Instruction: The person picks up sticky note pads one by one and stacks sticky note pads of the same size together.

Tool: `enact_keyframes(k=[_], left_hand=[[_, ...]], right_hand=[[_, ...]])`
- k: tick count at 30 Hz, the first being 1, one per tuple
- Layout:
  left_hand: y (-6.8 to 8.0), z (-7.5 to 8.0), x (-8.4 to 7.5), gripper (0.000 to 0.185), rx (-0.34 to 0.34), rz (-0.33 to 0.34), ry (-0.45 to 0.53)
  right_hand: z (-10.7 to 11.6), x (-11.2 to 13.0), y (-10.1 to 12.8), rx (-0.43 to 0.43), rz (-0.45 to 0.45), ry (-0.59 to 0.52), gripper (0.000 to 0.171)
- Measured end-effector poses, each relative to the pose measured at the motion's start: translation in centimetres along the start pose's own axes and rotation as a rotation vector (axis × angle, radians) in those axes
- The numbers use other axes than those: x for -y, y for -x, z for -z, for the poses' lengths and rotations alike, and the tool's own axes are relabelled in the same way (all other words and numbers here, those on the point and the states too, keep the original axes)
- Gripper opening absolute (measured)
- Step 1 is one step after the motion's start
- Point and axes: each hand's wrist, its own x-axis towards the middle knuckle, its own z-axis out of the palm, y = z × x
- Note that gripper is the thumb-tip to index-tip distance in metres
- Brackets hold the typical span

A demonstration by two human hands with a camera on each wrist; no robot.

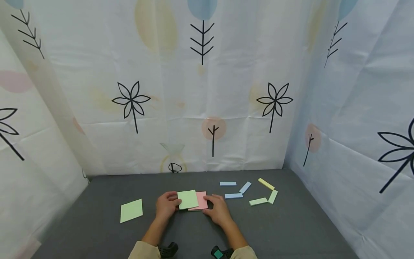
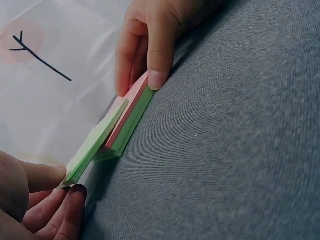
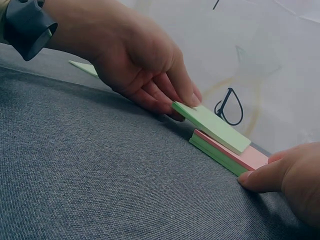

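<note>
My left hand (image 1: pixel 174 203) pinches the left edge of a green sticky-note pad (image 1: pixel 188 199) and holds it tilted, its left side raised. That green pad (image 2: pixel 95 141) lies partly over a stack with a pink pad (image 1: pixel 202 200) on top and a green pad (image 2: pixel 131 129) beneath. In the right wrist view the lifted green pad (image 3: pixel 212 125) overhangs the pink pad (image 3: pixel 240 156). My right hand (image 1: pixel 211 204) holds the stack's right end, thumb (image 2: pixel 156 75) at the near edge and fingers (image 2: pixel 123 82) at the far side.
A single green square pad (image 1: pixel 131 210) lies on the grey cloth table (image 1: pixel 291 230) to the left. Several small blue, yellow and green strips (image 1: pixel 250 192) are scattered at the right. Patterned white curtains (image 1: pixel 207 90) close in the back and both sides.
</note>
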Motion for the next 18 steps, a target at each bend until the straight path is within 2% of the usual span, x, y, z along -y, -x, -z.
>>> enact_keyframes(k=[7,14,18], left_hand=[[0.2,-1.2,-0.2,0.039,-0.028,-0.066,-0.177],[1.0,-2.4,-0.3,0.048,-0.008,-0.164,-0.222],[1.5,-3.0,-0.5,0.052,-0.004,-0.195,-0.242]], right_hand=[[-0.1,-0.1,-0.1,-0.003,0.002,0.011,0.046],[-0.2,-0.2,-0.2,0.001,-0.003,0.019,0.049],[-0.1,-0.3,-0.2,0.005,-0.013,0.010,0.052]])
